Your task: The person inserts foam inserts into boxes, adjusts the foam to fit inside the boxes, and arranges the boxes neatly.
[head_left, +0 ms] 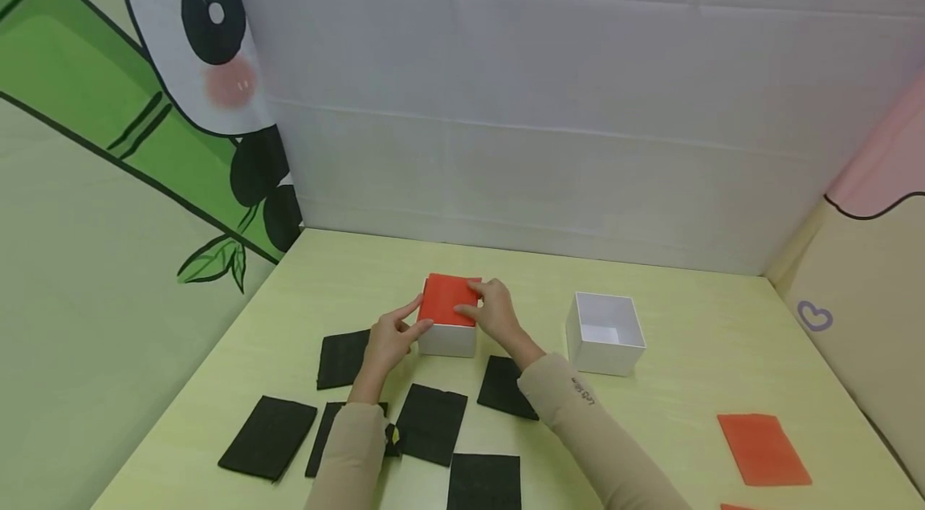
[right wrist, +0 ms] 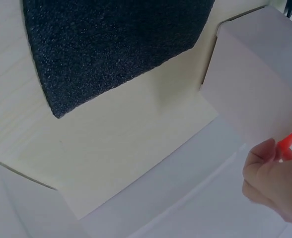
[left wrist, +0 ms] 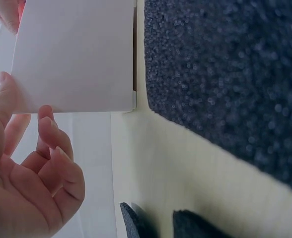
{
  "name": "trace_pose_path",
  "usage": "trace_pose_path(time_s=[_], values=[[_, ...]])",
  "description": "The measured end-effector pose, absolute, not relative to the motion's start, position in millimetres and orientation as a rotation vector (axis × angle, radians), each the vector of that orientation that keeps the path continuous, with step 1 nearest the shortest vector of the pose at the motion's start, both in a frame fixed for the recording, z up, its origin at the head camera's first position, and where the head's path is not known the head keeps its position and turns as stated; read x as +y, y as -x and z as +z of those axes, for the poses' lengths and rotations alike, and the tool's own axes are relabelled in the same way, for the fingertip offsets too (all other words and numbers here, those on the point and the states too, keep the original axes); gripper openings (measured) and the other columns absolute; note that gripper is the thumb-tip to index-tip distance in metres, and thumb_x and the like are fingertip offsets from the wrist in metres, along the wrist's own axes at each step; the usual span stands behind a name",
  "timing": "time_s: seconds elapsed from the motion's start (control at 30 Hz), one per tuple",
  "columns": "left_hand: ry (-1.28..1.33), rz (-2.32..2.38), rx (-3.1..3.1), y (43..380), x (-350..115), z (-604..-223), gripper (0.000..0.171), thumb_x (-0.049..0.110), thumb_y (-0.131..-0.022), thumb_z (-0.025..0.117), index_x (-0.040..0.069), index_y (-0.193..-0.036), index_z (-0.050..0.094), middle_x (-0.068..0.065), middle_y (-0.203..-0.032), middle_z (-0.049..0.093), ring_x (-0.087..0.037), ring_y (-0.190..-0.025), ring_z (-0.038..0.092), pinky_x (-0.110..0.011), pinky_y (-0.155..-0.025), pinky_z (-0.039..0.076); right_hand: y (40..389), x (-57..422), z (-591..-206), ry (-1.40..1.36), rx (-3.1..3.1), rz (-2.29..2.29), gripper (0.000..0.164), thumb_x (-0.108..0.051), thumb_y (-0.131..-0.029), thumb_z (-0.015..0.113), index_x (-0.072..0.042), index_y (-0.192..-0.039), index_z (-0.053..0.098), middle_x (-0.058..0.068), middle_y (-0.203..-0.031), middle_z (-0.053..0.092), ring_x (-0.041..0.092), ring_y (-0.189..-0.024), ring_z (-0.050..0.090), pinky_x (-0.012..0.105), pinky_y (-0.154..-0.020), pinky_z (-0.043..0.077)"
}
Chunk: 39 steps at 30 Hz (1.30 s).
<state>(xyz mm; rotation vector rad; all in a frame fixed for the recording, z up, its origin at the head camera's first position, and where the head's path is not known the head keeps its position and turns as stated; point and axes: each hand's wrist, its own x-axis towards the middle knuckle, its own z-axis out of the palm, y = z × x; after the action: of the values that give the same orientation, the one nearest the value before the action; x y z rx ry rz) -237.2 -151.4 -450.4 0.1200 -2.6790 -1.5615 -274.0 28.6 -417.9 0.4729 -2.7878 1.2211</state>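
A square white box (head_left: 447, 341) stands near the middle of the table, with a red sheet (head_left: 446, 299) spread over its top. At the box's left side, my left hand (head_left: 388, 341) holds on, thumb at the front corner and index finger along the edge. My right hand (head_left: 499, 313) pinches the red sheet's right edge between thumb and fingers. Close up in the right wrist view, a bit of red sheet (right wrist: 289, 144) shows between the fingertips. The box wall (left wrist: 76, 59) fills much of the left wrist view. The box's inside is hidden under the sheet.
An open white box (head_left: 605, 341) with nothing visible inside stands to the right. Several grainy black sheets (head_left: 432, 423) lie around my forearms. A red sheet (head_left: 764, 450) lies at the right, another partly cut off below it. A white sheet wall (head_left: 542, 132) closes the back.
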Motion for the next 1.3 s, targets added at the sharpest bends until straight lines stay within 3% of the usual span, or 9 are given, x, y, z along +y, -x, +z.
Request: trace_pose_path(time_s=[0.57, 1.1, 1.3], values=[[-0.118, -1.554, -2.674, 236.5, -153.0, -450.7, 0.056, 0.032, -0.080, 0.066, 0.021, -0.131, 0.047, -0.007, -0.058, 0.049, -0.015, -0.047, 0.043, -0.026, -0.045, 0.032, 275.1, 27.0, -414.4, -0.389, -2.899, 1.320, 0.049, -0.013, -0.074, 0.073, 0.003, -0.118, 0.057, 0.015, -0.098, 0.051, 0.028, -0.091, 0.048, 0.027, -0.064, 0.044], [-0.130, -1.566, -2.666, 236.5, -151.0, -449.0, 0.055, 0.030, -0.080, 0.066, 0.021, -0.131, 0.047, -0.003, -0.057, 0.045, -0.015, -0.047, 0.042, -0.026, -0.045, 0.032, 275.5, 25.3, -419.5, -0.437, -2.979, 1.227, 0.050, -0.015, -0.074, 0.074, 0.002, -0.118, 0.057, 0.010, -0.095, 0.058, 0.020, -0.077, 0.045, 0.023, -0.058, 0.039], [-0.121, -1.571, -2.658, 235.6, -151.0, -448.4, 0.055, 0.030, -0.080, 0.067, 0.020, -0.131, 0.048, -0.003, -0.056, 0.045, -0.015, -0.047, 0.042, -0.026, -0.045, 0.032, 275.2, 24.1, -417.2, -0.433, -3.025, 1.144, 0.048, -0.015, -0.074, 0.073, 0.000, -0.117, 0.058, 0.013, -0.107, 0.058, 0.023, -0.085, 0.048, 0.030, -0.068, 0.044]])
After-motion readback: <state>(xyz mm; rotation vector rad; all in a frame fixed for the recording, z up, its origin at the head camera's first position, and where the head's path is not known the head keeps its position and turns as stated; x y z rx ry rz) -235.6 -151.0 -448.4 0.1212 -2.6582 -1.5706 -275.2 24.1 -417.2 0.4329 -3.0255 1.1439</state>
